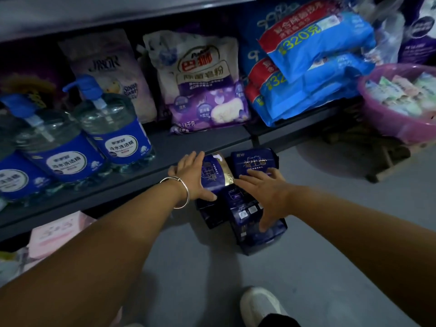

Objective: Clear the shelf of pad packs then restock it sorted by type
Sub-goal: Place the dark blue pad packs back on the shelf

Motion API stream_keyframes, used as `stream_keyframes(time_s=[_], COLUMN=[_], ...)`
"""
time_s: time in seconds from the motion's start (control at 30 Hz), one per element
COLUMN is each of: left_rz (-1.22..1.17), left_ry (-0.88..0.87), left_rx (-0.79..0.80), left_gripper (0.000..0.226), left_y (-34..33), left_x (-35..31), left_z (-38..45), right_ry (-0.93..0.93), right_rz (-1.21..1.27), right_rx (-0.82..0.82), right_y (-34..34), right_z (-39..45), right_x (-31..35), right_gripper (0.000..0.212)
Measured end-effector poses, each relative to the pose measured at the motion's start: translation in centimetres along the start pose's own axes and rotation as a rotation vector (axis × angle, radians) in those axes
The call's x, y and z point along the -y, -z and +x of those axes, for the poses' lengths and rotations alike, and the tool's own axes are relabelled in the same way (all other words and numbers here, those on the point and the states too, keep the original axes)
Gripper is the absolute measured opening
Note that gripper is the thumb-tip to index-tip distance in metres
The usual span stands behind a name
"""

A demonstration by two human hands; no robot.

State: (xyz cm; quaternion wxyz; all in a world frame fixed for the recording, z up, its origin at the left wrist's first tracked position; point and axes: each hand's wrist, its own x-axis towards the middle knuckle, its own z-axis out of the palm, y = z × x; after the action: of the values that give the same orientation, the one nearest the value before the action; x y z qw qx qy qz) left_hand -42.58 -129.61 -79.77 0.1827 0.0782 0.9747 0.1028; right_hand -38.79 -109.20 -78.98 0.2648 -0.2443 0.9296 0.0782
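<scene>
Several dark blue pad packs lie in a pile on the grey floor just below the shelf edge. My left hand (192,177), with a silver bangle on its wrist, lies with straight fingers against the left side of a blue pack with a gold stripe (213,171). My right hand (264,197) is spread flat over the pile, its fingers on another blue pack (253,161) and its thumb on the lower packs (245,223). Pink pad packs (59,234) sit on the lowest shelf at the left.
The dark shelf (188,142) carries blue-labelled pump bottles (113,128), detergent powder bags (200,83) and stacked blue bags (306,67). A purple basin (387,119) of small packs stands at the right. My white shoe (259,305) is on the floor below.
</scene>
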Motion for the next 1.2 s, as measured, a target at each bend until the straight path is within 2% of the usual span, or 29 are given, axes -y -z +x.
stream_keyframes(time_s=[0.17,0.4,0.47,0.57,0.67,0.73,0.77,0.87,1.2], left_rz=[0.03,-0.368,-0.538,-0.754,-1.014,-1.125,-1.14,-1.152,-1.313], left_ry=[0.021,0.19,0.292,0.463,0.571,0.606,0.625,0.681,0.692], left_rx=[0.062,-0.057,-0.124,-0.128,-0.049,0.045,0.089,0.197,0.274], left_gripper=[0.13,0.125,0.118,0.102,0.07,0.048,0.047,0.072,0.073], left_y=[-0.2,-1.0,-1.6,-2.3,-2.4,-2.3,-2.2,-2.1,-3.1], left_x=[0.4,0.5,0.2,-0.2,-1.0,-1.5,-1.6,-1.7,0.5], left_z=[1.6,2.1,2.5,3.0,2.8,2.4,2.1,2.1,2.1], right_ry=[0.06,0.141,0.151,0.125,0.055,0.017,0.004,-0.01,0.009], right_rz=[-0.141,-0.194,-0.129,0.009,0.217,0.382,0.443,0.532,0.706], right_rx=[-0.147,-0.215,-0.185,-0.123,-0.041,0.007,0.019,0.043,0.126], right_y=[-0.4,-0.1,0.4,1.9,3.5,4.1,4.2,4.2,4.7], right_z=[0.8,1.0,1.0,0.5,-0.5,-0.9,-0.9,-0.5,0.9], right_x=[0.1,0.7,0.6,-0.2,-1.5,-2.2,-2.4,-2.4,-1.7], right_gripper=[0.108,0.097,0.093,0.095,0.097,0.09,0.087,0.082,0.073])
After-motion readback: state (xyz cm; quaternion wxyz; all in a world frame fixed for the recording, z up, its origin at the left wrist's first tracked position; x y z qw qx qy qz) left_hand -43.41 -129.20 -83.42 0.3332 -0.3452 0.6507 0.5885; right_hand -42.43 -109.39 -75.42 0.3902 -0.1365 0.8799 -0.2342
